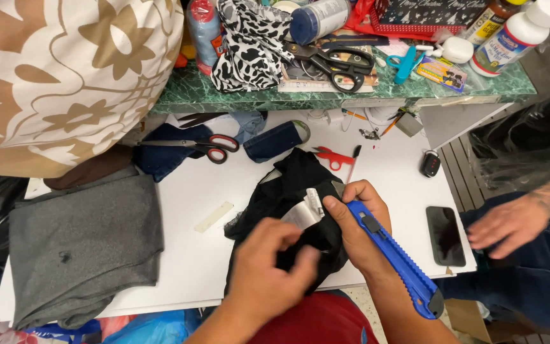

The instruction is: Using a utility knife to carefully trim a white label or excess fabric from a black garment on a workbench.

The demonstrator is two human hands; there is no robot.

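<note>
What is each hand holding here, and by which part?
The right hand grips a blue utility knife near its blade end, the handle trailing back along the wrist. The left hand pinches the black garment beside its grey label.

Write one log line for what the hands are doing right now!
left hand: holds black cloth | right hand: grips blue knife at white tag | table: scissors, phone

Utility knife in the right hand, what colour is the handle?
Blue, with a dark slider; the utility knife shows clearly in the head view.
</note>
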